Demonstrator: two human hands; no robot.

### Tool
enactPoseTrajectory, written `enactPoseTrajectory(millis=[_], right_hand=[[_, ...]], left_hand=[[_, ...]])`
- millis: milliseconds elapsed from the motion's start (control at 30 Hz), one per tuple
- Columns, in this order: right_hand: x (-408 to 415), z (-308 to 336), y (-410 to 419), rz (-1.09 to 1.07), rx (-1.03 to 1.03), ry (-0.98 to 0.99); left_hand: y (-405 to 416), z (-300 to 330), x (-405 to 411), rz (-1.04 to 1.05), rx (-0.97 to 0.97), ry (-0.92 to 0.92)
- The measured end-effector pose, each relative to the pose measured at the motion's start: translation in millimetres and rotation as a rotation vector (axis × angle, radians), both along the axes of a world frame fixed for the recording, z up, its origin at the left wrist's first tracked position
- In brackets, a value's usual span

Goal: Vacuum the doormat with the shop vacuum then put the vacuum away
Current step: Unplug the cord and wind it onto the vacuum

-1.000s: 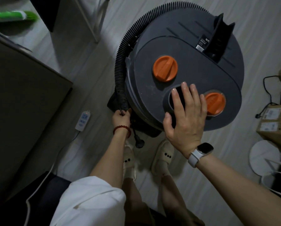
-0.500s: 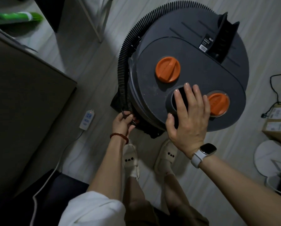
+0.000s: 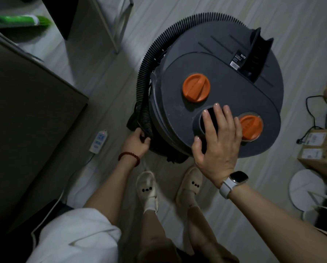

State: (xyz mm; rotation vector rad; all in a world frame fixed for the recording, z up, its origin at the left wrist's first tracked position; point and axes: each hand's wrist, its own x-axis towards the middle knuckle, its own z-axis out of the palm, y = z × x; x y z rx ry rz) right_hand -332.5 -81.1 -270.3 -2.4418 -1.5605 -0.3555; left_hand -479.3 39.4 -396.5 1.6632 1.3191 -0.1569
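Right now the dark grey round shop vacuum (image 3: 213, 103) stands on the floor just ahead of my feet. My right hand (image 3: 216, 141) lies flat, fingers straight, on its lid; my left hand (image 3: 139, 142), lower at the vacuum's left base, curls round the black ribbed hose (image 3: 145, 76). Since a second ago, the left has slid leftward along that base.

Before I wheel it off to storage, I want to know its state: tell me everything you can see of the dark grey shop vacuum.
The dark grey shop vacuum is a round, matte plastic drum standing on the pale floor. Its lid carries two orange knobs, an open round port and a black handle with a barcode label. A black ribbed hose curves round its left side. The right hand lies flat over the port; the left hand grips the hose's lower end.
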Motion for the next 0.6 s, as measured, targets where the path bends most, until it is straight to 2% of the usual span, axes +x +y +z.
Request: enactPoseTrajectory(millis=[133,233,300,433,500,600], right_hand=[[0,0,0,0.007,0.016,-0.005],[-1,-1,1,0.007,0.013,-0.006],[-1,0,0,0.005,0.009,-0.01],[-3,0,0,0.003,0.011,-0.006],[-4,0,0,0.005,0.007,0.0],[-5,1,-3,0.016,-0.003,-0.004]], left_hand=[[-20,9,16,0.786,-0.393,-0.338],[-29,18,22,0.999,-0.557,-0.456],[-34,14,19,1.04,-0.582,-0.477],[-26,1,13,0.763,-0.258,-0.189],[-23,0,20,0.797,-0.176,-0.035],[-12,0,29,0.905,-0.113,0.103]])
